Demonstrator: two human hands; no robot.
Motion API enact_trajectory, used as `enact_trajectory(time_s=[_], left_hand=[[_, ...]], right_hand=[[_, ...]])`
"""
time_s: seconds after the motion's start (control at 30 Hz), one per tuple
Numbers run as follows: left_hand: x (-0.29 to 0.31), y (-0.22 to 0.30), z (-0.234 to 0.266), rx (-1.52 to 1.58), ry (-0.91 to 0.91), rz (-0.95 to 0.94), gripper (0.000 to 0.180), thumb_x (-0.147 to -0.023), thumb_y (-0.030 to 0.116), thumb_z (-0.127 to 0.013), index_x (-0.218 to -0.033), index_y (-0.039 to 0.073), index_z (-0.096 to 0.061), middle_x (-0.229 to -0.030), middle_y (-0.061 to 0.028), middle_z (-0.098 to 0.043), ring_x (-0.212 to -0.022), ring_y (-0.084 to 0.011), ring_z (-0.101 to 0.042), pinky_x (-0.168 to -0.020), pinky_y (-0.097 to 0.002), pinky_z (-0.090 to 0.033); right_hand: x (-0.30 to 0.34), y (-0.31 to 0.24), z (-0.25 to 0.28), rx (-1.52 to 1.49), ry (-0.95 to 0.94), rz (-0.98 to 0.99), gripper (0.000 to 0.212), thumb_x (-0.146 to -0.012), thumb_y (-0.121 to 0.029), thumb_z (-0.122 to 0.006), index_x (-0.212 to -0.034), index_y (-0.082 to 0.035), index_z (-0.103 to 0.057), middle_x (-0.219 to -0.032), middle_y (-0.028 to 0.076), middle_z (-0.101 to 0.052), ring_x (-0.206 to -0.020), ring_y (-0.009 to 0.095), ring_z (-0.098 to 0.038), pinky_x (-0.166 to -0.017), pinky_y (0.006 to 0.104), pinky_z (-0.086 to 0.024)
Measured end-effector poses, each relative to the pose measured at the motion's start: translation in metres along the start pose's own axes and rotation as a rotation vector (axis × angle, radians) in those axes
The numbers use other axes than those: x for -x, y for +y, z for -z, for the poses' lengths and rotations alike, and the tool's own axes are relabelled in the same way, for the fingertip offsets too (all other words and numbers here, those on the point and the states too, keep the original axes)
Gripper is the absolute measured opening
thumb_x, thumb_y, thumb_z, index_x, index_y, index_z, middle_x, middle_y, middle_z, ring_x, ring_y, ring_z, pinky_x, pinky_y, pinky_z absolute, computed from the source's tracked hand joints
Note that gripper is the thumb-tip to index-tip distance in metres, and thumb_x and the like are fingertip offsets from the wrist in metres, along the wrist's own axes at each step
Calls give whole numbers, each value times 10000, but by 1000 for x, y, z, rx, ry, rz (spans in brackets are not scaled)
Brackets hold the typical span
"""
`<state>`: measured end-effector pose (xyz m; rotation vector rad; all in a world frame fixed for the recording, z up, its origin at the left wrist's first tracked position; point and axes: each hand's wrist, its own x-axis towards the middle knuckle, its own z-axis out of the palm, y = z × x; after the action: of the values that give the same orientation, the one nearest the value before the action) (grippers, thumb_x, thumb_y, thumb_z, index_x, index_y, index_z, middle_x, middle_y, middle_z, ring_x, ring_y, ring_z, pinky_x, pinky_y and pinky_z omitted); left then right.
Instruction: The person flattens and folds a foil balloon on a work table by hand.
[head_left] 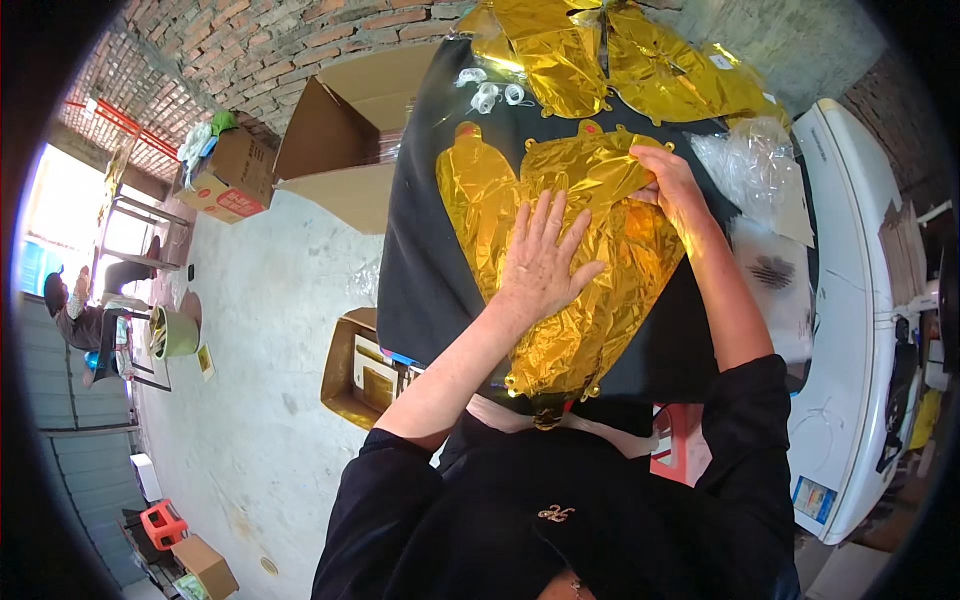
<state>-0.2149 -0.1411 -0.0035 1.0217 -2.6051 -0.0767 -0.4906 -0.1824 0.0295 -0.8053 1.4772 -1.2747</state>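
A shiny gold foil balloon (600, 335), deflated and creased, lies flat on the black-covered table (412, 265), its narrow end toward my body. My left hand (543, 260) rests palm down on its middle, fingers spread. At its far right edge, my right hand (668, 185) pinches a fold of the foil between thumb and fingers. Small tabs stick out along the balloon's edges. More flat gold foil balloons (665, 78) are spread over the table's far end.
Small white rolls (486, 98) lie on the table's far left. Clear plastic bags (752, 165) sit along its right edge, beside a white appliance (850, 330). Open cardboard boxes (340, 185) stand to the left. Another person (80, 305) sits at the far left.
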Motion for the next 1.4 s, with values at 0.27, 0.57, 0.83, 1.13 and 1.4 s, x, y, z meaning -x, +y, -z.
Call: enact_trajectory(time_s=[0.27, 0.57, 0.83, 1.13, 1.4], left_hand=[[-2, 2, 6, -2, -37, 10, 798, -1054, 685, -323, -1633, 140, -395, -1702, -212, -276, -1600, -389, -167, -1302, -552, -87], [-2, 1, 3, 8, -27, -3, 794, -1051, 685, -331, -1618, 138, -427, -1698, -216, -295, -1596, -394, -190, -1300, -559, -92], [-6, 0, 1, 18, -4, -24, 771, -1038, 663, -412, -1557, 101, -512, -1636, -207, -378, -1581, -418, -213, -1291, -577, -114], [-5, 2, 5, -4, -64, -13, 785, -1045, 666, -379, -1643, 157, -382, -1710, -212, -271, -1599, -413, -164, -1297, -570, -87], [-4, 0, 3, 18, -30, -10, 791, -1036, 670, -395, -1622, 138, -420, -1689, -234, -298, -1596, -417, -177, -1297, -569, -93]], right_hand=[[-17, 7, 12, 60, 121, 65, 295, -1019, -166, -609, -1270, -38, -699, -1135, 91, -725, -976, 211, -714, -770, 364, -613], [11, -1, -41, 921, 97, 928, 399, -1039, -207, -616, -1388, -15, -633, -1498, 189, -561, -1414, 345, -512, -1215, 430, -378], [30, 20, -91, 1336, -451, 571, 733, -1116, -568, -223, -1695, -121, -189, -1780, 72, -116, -1643, 229, -48, -1315, 494, 34], [-12, 7, -20, 1791, -2, 515, 748, -1101, -541, -358, -1675, -78, -230, -1757, 106, -199, -1633, 243, -134, -1315, 540, -46], [7, 10, -79, 1561, -269, 819, 604, -1131, -411, -356, -1644, -92, -349, -1734, 63, -285, -1621, 228, -178, -1321, 460, -79]])
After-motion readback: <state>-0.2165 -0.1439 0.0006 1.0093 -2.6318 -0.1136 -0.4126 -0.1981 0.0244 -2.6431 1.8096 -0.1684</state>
